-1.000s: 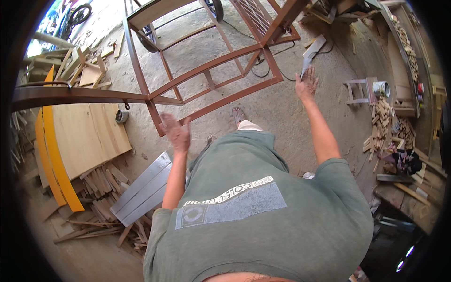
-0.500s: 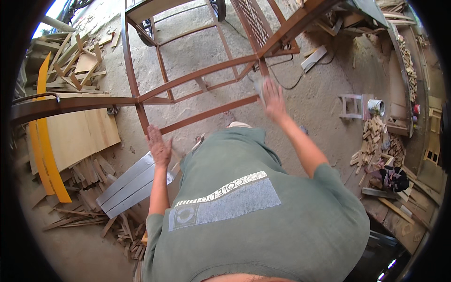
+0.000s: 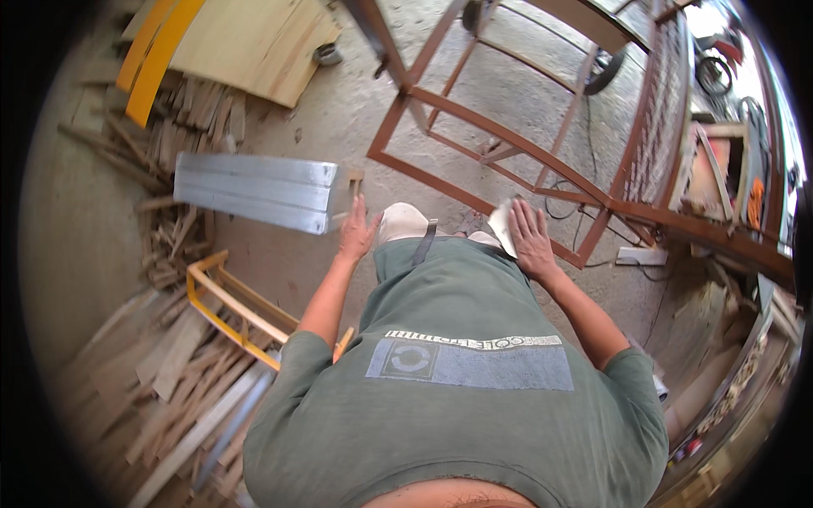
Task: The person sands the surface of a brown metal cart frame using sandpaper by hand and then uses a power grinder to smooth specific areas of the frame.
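A brown metal frame of square tubing stands ahead of me, right of the middle. My right hand is by its near lower bar, with fingers nearly straight and a pale, bent sheet held under them. Whether the sheet is cloth or abrasive paper is not clear. My left hand is raised with its fingers apart and holds nothing. It is close to the end of a silver-painted, slatted wooden piece on the left; whether they touch I cannot tell.
A wooden frame with yellow edges is near my left elbow, over scattered wood strips. Farther left lie a plywood sheet and yellow boards. A cable runs along the floor beyond the brown frame.
My view has turned left, bringing the silver piece nearer the middle. My left hand has come away from the brown frame. My right hand, with the pale sheet, has drawn closer to my body.
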Motion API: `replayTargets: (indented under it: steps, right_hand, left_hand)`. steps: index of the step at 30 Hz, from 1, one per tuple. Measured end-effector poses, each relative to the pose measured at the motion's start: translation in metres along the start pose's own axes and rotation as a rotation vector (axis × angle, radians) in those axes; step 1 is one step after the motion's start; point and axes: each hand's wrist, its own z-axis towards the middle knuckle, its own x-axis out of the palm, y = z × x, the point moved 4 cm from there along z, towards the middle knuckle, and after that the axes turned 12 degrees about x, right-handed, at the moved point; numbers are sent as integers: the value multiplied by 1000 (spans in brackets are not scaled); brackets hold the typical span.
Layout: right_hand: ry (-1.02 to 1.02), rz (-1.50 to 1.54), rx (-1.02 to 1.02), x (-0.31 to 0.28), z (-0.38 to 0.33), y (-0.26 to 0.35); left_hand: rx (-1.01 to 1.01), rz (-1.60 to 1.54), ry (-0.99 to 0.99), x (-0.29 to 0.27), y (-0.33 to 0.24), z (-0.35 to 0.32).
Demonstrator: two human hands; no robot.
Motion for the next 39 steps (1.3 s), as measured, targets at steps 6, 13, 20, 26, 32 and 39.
replayTargets:
  steps: [6, 13, 20, 26, 32, 39]
  right_hand:
    - [-124, -143, -320, -36, 144, 136]
    - [-175, -42, -577, -69, 282, 239]
    - [102, -57, -760, -77, 280, 222]
    - [282, -206, -435, -95, 274, 240]
    - [111, 398, -108, -106, 186, 210]
    - [-399, 444, 396, -105, 93, 128]
  left_hand:
    - [-426, -957, -129, 128, 84, -102]
    - [-759, -1074, -12, 131, 174, -129]
    - [-890, -1570, 28, 81, 220, -88]
    - [-432, -1371, 487, -23, 197, 5]
    - [200, -787, 257, -77, 48, 161]
    - [77, -610, 200, -88, -61, 213]
